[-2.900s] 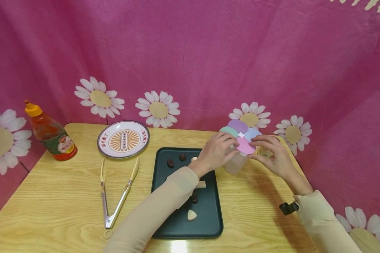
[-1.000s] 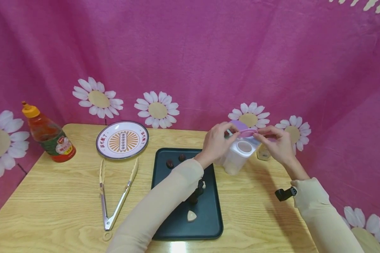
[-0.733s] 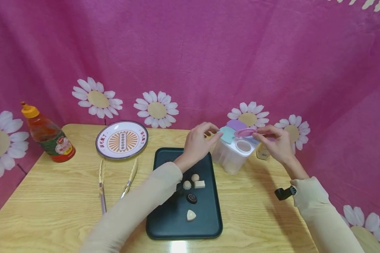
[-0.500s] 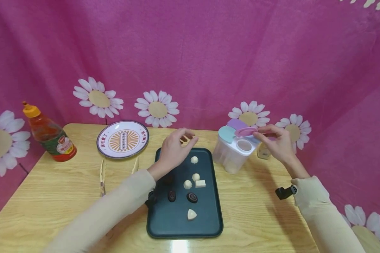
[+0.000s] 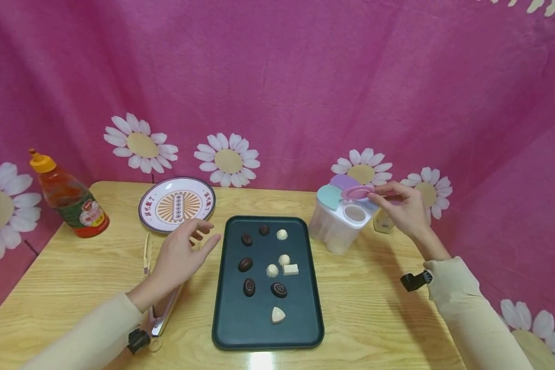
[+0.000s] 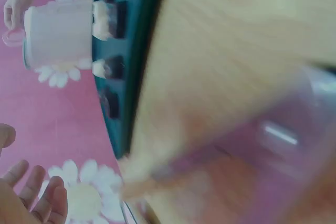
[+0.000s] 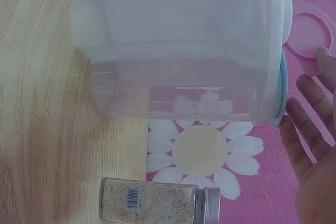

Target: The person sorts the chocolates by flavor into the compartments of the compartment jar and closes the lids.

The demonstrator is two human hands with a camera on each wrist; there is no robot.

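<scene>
With thumb and fingers my right hand (image 5: 407, 208) pinches the pink flap lid (image 5: 357, 193) of a clear plastic storage container (image 5: 335, 232). That lid stands raised, and a round opening shows beneath it. Beside it, the mint and purple lids lie down. My left hand (image 5: 178, 257) hovers over the metal tongs (image 5: 167, 313), its fingers loosely bent and holding nothing. The tongs, blurred in the left wrist view, are spread and partly hidden by that hand. Between the hands lies a dark tray (image 5: 268, 336) with several dark and white chocolates (image 5: 279, 290) spread on it.
A patterned plate (image 5: 149, 205) lies behind the tongs. At the left edge stands a red sauce bottle (image 5: 76, 203) with a yellow cap. A small jar of pale grains (image 7: 152, 200) stands right of the container. A pink flowered curtain (image 5: 277, 103) hangs behind the table.
The pink lid has been lifted from its opening. My left hand has let go of the container and moved left, past the tray, over the tongs. The right hand keeps hold of the lid.
</scene>
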